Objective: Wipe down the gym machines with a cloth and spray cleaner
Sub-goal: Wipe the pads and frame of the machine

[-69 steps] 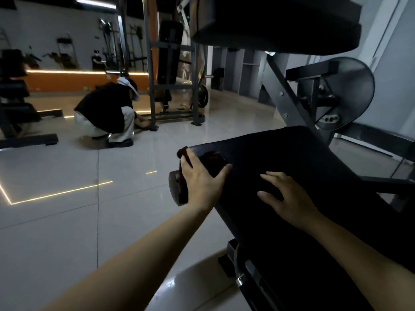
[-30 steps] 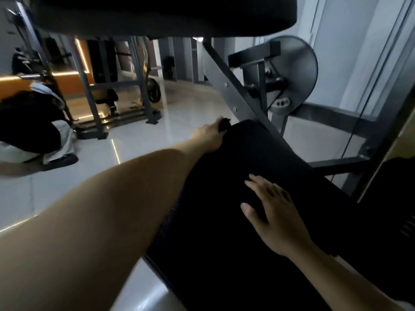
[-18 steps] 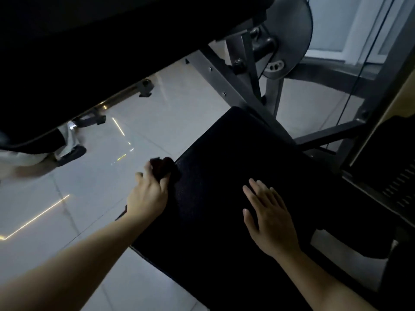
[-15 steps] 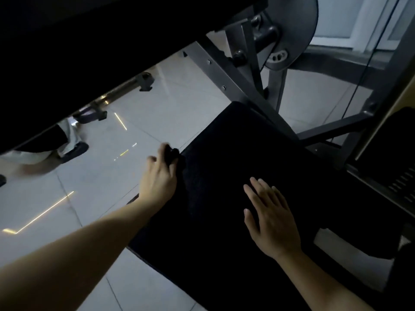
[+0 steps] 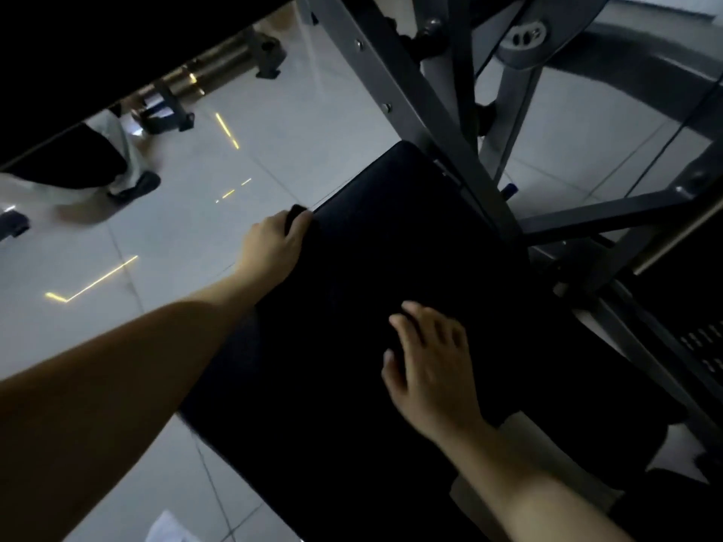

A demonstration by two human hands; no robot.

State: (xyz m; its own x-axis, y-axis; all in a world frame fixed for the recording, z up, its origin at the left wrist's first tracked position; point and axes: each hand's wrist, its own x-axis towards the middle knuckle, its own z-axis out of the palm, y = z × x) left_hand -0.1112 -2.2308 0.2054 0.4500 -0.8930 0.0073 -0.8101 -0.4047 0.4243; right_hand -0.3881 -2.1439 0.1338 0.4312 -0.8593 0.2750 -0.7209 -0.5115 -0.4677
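Seat pad (image 5: 391, 248) of gym machine, black, seen from above in dim light. Left hand (image 5: 274, 244) grips dark cloth (image 5: 296, 213), fingers curled over it, pressed to pad's left edge near the far corner. Vs. half a sec ago, hand + cloth have slid further along that edge, away from the person, so the edge pass looks nearly done; far corner probably next. Right hand (image 5: 430, 369) lies flat on pad's middle, fingers spread, holding nothing, same spot as before, apparently bracing. Spray cleaner not in view.

Around: grey metal frame (image 5: 426, 123) slants down to pad's far right side, w/ round disc (image 5: 547, 37) behind it. Another black pad (image 5: 98, 41) overhangs top left. Tiled floor (image 5: 176, 248) has yellow light lines. 2nd person (image 5: 78, 166) at left, only partly visible. Frame strut meets pad's far end, so cloth would have to work round it.
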